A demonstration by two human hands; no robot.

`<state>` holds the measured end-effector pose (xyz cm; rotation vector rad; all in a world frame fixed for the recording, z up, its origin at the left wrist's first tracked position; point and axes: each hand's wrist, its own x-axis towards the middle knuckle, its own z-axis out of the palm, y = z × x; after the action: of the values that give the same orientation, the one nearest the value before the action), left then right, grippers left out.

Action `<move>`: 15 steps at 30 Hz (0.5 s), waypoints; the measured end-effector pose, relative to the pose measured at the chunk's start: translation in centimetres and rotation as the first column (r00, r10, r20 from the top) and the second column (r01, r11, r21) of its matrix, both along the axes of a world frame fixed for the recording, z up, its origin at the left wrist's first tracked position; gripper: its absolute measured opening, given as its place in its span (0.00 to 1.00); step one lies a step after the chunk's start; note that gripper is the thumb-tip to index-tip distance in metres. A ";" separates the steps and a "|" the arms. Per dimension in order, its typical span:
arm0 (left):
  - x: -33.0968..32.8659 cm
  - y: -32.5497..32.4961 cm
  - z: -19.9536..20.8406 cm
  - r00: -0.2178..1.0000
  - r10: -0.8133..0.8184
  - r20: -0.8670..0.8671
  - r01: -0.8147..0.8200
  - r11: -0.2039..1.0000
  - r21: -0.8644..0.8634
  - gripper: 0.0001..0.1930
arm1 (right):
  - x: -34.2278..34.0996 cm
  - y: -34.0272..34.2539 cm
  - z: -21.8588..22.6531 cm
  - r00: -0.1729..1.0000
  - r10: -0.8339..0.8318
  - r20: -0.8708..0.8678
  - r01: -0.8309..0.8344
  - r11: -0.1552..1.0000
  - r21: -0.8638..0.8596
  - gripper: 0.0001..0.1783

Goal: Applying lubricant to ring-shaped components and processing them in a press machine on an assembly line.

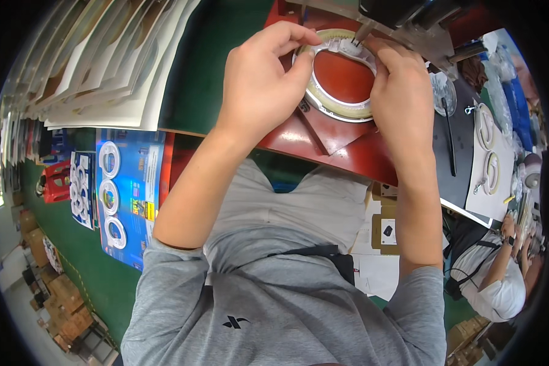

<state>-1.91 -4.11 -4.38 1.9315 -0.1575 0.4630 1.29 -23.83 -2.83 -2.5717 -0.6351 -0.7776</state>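
Observation:
A white plastic ring [333,110] with a yellowish inner band lies on the red work surface [341,76], under the metal tip of a dark machine head [402,12]. My left hand [265,76] grips the ring's upper left rim, thumb and fingers closed on it. On the other side, my right hand [402,91] holds the right rim, its fingers bent round the edge and partly hidden. Between them, at the ring's far side, a small white block [349,46] sits right below the machine tip.
Three white rings [110,197] lie on a blue printed sheet at the left. Clear sheets [97,61] stand at upper left. At the right, a dark table holds a black stick [450,137] and two rings with cables [491,172]. Another person [491,277] works at lower right.

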 end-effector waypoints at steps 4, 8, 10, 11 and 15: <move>0.1 0.2 -0.1 1.000 0.006 0.007 -0.006 1.000 0.026 0.10 | 0.0 0.1 0.1 0.999 -0.003 0.052 0.007 0.997 -0.080 0.18; 0.2 0.4 0.0 0.995 -0.007 0.095 -0.003 0.995 0.101 0.10 | -0.1 0.2 0.5 0.999 -0.010 0.034 0.014 0.992 -0.122 0.16; 0.0 0.5 0.3 0.998 -0.025 0.058 0.016 0.989 0.147 0.10 | -0.1 0.4 0.5 1.000 -0.017 0.014 0.019 0.990 -0.140 0.16; 0.0 0.5 0.4 0.999 -0.015 0.047 0.008 0.989 0.146 0.10 | -0.2 0.4 0.5 1.000 -0.021 -0.006 0.020 0.988 -0.153 0.16; 0.0 0.2 0.1 0.999 -0.012 0.033 0.008 0.994 0.112 0.10 | -0.2 0.3 0.6 0.999 -0.038 0.015 0.041 0.979 -0.200 0.22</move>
<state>-1.87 -3.91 -4.30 2.0323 -0.2188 0.4892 1.14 -23.50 -2.27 -2.7713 -0.7000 -0.7775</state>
